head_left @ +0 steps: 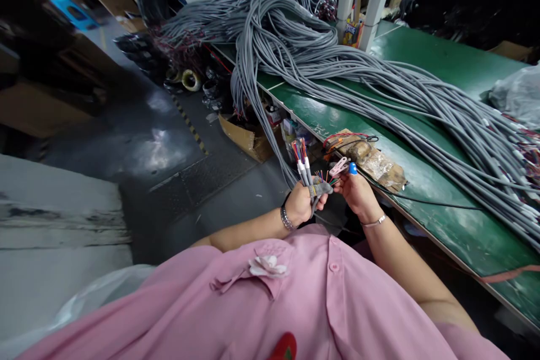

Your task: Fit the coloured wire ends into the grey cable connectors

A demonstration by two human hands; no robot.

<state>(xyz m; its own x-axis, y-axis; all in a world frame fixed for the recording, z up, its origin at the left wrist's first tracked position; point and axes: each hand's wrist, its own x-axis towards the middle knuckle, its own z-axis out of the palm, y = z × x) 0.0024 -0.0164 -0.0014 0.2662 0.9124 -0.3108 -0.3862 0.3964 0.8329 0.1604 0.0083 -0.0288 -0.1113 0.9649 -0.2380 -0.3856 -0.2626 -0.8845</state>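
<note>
My left hand (300,202) is closed round a few grey cables (307,173), its thumb wrapped in grey covering. White bands and stripped red, blue and orange wires (298,149) top the upright cables. Another cable end fans out thin coloured wires (324,176) beside the thumb, pointing toward my right hand (358,194). The right fingers are pinched at the tips of these wires, and one finger wears a blue cover (352,168). Just beyond the fingertips is a pink clip (338,166); whether it touches the hand I cannot tell.
A long pile of grey cables (295,50) runs along the green bench (426,56) and hangs over its edge. A taped cardboard piece (375,163) lies at the near edge. Below are an open cardboard box (240,135) and a yellow tape roll (191,80) on the floor.
</note>
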